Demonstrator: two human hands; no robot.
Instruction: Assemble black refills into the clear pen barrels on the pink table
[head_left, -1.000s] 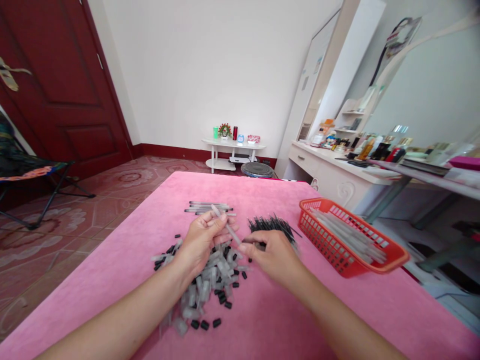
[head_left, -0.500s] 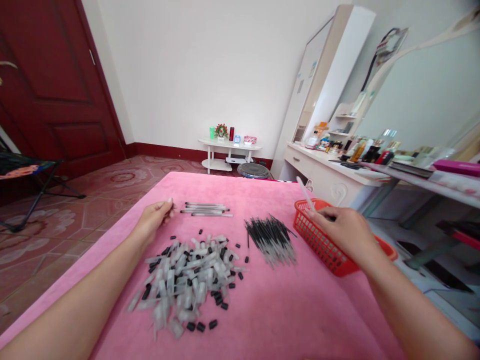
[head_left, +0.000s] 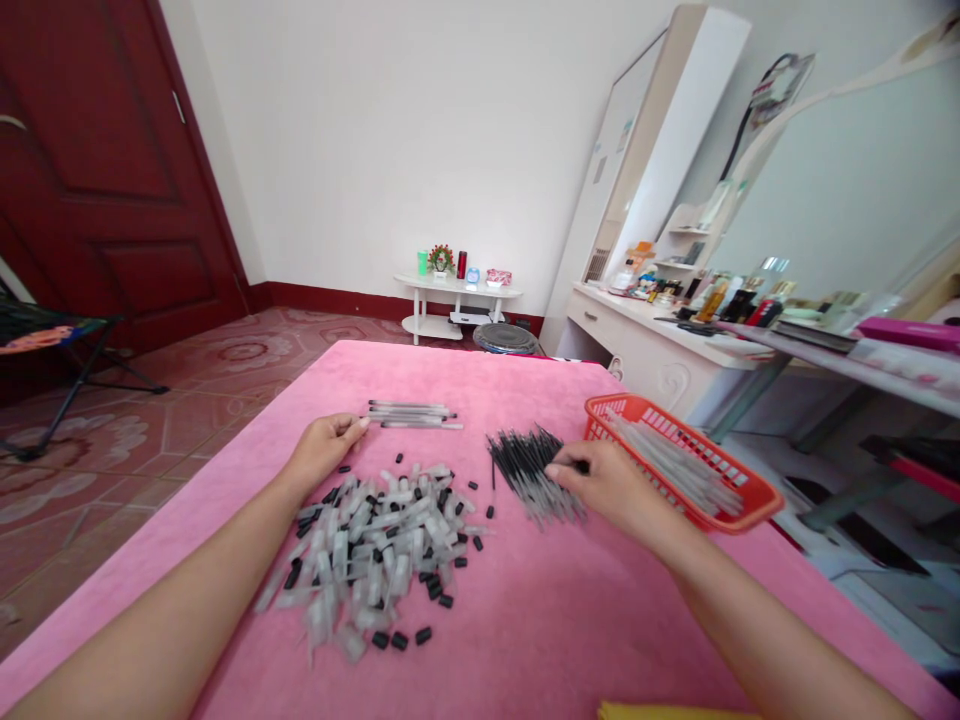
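Note:
My left hand (head_left: 330, 448) is closed, thumb and fingertips pressed together at the left end of a slim pen (head_left: 412, 415) in a short row of pens with pale barrels. My right hand (head_left: 596, 475) has its fingers pinched at the right side of a heap of black and clear pen refills (head_left: 525, 455). A dark bit shows between those fingers; what they grip is hidden. Between my forearms spreads a pile of clear plastic pen parts (head_left: 382, 560), mixed with small black cylindrical pieces (head_left: 400, 640).
An orange basket (head_left: 757, 520) with many pale tubes (head_left: 679, 465) stands at the table's right edge. Pink cloth (head_left: 525, 640) covers the table. A yellow object (head_left: 675, 711) shows at the bottom edge. Beyond are a dressing table (head_left: 667, 340), a low white stand (head_left: 457, 285) and a folding chair (head_left: 67, 360).
My right hand has moved left from above the basket to the refills, and the pale tube it held no longer shows in it. My left hand has shifted right to the pen row.

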